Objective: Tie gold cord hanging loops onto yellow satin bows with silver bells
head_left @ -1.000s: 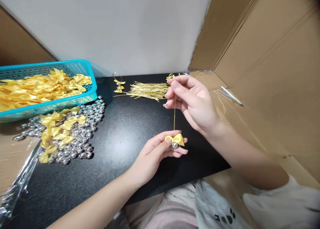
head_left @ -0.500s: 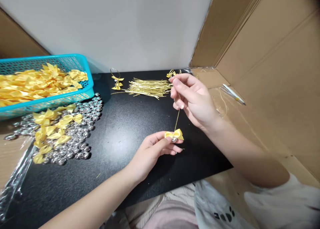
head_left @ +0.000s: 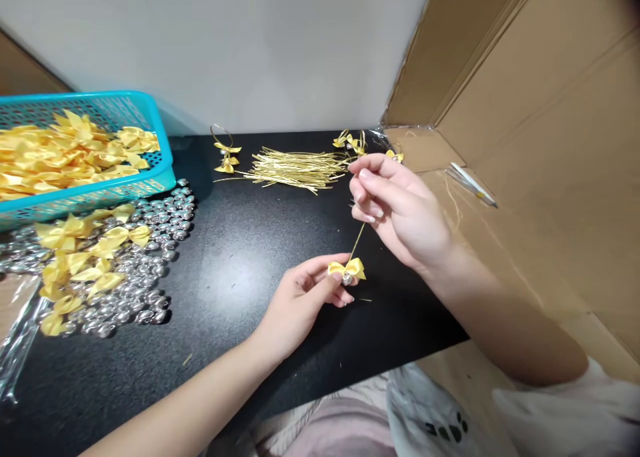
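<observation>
Between the thumb and fingers of my left hand [head_left: 305,297] is a small yellow ribbon bow [head_left: 355,268] with a silver bell-like bead [head_left: 347,279] at its middle. A thin gold cord [head_left: 357,240] runs up from the bow to my right hand [head_left: 400,207], whose thumb and forefinger are pinched together on it. The cord's upper end is hidden by the fingers. Behind my right hand lies a bundle of cut gold cords [head_left: 300,169] on the black table [head_left: 240,244].
At the left, a turquoise basket [head_left: 165,157] holds many yellow bows. In front of it, silver beads [head_left: 135,277] and loose bows [head_left: 103,270] are spread out. Looped bows [head_left: 227,158] lie by the wall. A white pen-like tool [head_left: 470,180] rests on cardboard at the right.
The view has shifted slightly, with the basket and beads further left. My right hand sits a little further right, still pinching the cord. My left hand keeps hold of the bow.
</observation>
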`<state>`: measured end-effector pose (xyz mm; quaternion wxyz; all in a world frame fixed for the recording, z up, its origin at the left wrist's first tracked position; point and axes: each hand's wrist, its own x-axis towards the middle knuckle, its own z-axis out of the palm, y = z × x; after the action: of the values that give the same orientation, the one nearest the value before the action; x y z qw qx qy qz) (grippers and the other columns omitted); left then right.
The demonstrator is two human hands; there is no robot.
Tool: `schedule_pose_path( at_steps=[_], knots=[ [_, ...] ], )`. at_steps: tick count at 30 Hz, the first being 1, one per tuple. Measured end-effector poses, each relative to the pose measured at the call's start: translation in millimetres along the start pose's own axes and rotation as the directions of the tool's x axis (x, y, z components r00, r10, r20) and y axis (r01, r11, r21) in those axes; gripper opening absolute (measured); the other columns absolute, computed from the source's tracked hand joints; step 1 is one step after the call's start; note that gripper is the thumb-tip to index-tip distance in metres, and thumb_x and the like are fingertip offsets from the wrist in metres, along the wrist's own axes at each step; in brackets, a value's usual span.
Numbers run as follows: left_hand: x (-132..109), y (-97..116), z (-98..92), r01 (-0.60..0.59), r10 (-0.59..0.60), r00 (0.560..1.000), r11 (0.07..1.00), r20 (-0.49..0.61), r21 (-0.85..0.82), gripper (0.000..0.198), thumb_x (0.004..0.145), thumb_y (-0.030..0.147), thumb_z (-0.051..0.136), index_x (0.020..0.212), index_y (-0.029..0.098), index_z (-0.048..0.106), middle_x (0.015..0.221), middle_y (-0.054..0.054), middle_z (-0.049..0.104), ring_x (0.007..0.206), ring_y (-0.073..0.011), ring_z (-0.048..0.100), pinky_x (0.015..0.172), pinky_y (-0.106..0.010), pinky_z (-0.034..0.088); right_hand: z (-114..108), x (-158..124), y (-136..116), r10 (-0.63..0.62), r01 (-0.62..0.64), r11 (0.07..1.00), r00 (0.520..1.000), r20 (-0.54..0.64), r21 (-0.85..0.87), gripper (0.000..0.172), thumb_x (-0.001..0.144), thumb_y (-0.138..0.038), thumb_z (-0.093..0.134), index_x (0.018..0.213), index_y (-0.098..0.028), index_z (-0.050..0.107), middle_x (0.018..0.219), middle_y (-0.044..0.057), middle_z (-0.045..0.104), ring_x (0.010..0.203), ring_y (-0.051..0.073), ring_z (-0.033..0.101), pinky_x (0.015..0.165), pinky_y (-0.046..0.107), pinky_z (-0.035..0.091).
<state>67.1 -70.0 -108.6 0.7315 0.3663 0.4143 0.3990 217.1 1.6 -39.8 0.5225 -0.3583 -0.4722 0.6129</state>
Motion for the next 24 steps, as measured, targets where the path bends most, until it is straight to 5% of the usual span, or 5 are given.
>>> schedule_pose_path(
  at_steps=[4, 8, 24],
  knots=[
    [-1.4, -1.5, -0.8, -0.098, 0.1, 0.995, 0.992, -0.026, 0.078, 0.035, 0.084, 0.023, 0.068, 0.119, 0.023, 0.068, 0.078, 0.002, 0.074, 0.061, -0.0069, 0.064, 0.065, -0.018, 0.052, -8.5, -2.5, 4.5, -0.03, 0.028, 0.999, 0.998, -0.054, -0.037, 0.007, 0.091, -0.016, 0.054, 0.086, -0.02, 0.056, 0.066, -0.005, 0.054, 0.047, 0.006, 0.032, 0.047, 0.019, 0.032],
    [-3.5, -2.0, -0.6, -0.14, 0.143, 0.99, 0.977, -0.003, 0.163, 0.022, 0.086, 0.023, 0.066, 0.106, 0.02, 0.073, 0.081, 0.0, 0.074, 0.062, -0.0076, 0.064, 0.066, -0.019, 0.054, -13.0, -3.5, 6.4, -0.032, 0.031, 0.999, 0.996, -0.085, -0.006, 0.009, 0.09, -0.013, 0.052, 0.086, -0.02, 0.056, 0.066, -0.004, 0.058, 0.047, 0.006, 0.032, 0.046, 0.018, 0.031],
    [1.3, 1.3, 0.9, -0.003, 0.008, 1.0, 0.984, -0.028, 0.18, 0.017, 0.082, 0.03, 0.07, 0.088, 0.014, 0.07, 0.066, -0.001, 0.07, 0.06, -0.0117, 0.064, 0.064, -0.023, 0.052, -3.1, -4.0, 10.2, -0.006, 0.007, 1.0, 1.0, -0.027, 0.023, 0.003, 0.087, -0.022, 0.062, 0.086, -0.022, 0.058, 0.067, -0.004, 0.061, 0.048, 0.007, 0.037, 0.048, 0.022, 0.034]
  ],
)
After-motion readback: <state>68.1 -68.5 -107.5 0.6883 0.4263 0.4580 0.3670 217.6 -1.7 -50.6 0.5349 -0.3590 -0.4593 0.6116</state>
